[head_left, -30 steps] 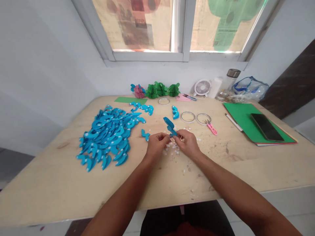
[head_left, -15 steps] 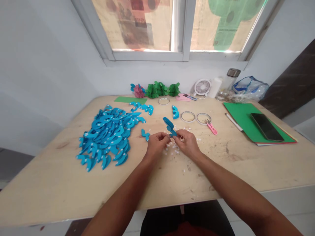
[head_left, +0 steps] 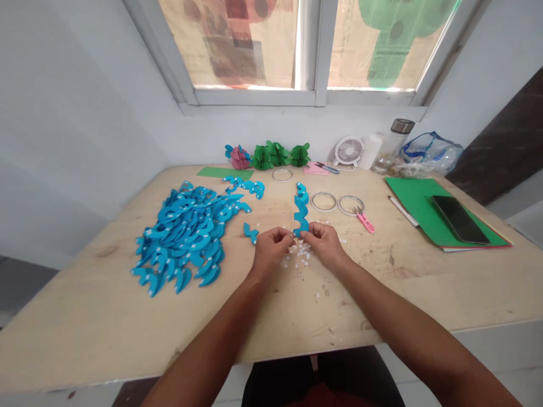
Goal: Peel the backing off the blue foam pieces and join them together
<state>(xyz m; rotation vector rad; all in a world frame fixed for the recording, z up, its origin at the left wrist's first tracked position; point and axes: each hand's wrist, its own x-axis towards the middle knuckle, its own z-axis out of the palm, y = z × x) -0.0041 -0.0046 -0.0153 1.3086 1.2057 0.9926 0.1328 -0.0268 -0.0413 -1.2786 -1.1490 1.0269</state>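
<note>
A scalloped blue paper cutout (head_left: 301, 216) stands out from between my two hands, its wavy side facing me. My right hand (head_left: 326, 244) pinches its lower right end between thumb and fingers. At the lower left corner, the fingertips of my left hand (head_left: 271, 247) are closed on its edge. Small white paper bits (head_left: 302, 254) lie scattered on the table beneath my hands. Just beyond the held cutout, and partly overlapped by it in view, lies another blue cutout (head_left: 301, 190). A smaller blue piece (head_left: 251, 233) rests beside my left hand.
A big heap of blue cutouts (head_left: 186, 232) covers the left side. Tape rolls (head_left: 324, 194) and a pink-handled cutter (head_left: 365, 220) lie at right. Farther right are a pen (head_left: 403, 211), green paper (head_left: 411, 195) and a phone (head_left: 460, 219). Honeycomb paper shapes (head_left: 276, 154) and a fan (head_left: 349, 150) line the wall.
The blue cutout has turned from nearly edge-on and leaning left to upright, showing its wavy face. Both hands have stayed almost in place.
</note>
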